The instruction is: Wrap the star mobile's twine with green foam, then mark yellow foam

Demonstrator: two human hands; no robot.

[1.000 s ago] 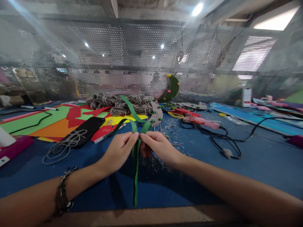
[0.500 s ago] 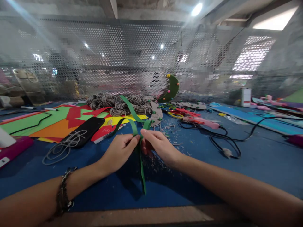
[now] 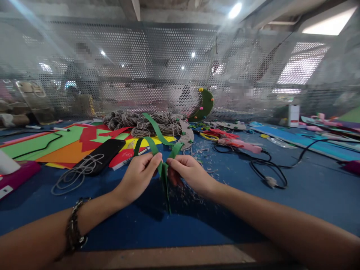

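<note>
Between both hands is a green strip (image 3: 164, 176), thin and flat like felt or ribbon, its folded length hanging toward the blue table. My left hand (image 3: 140, 174) pinches it between thumb and fingers, and one length arches away behind that hand. Close by on the right, my right hand (image 3: 191, 172) grips the strip with its thumb on top; its other fingers are partly hidden underneath. More of the green strip loops up over the bundles of grey cord (image 3: 157, 125). Just beyond the hands lies a grey crescent-shaped piece (image 3: 186, 135) with small green bits on it.
A black phone (image 3: 108, 155) and a loose grey cord (image 3: 80, 172) lie left, beside coloured sheets (image 3: 60, 150). Pink-handled tools (image 3: 239, 145) and a black cable (image 3: 270, 165) are on the right. A green crescent (image 3: 206, 105) stands by the perforated screen (image 3: 168, 56).
My left hand has shifted slightly up and left, parting from the right hand. The strip's two sides spread apart above, and its hanging end has risen.
</note>
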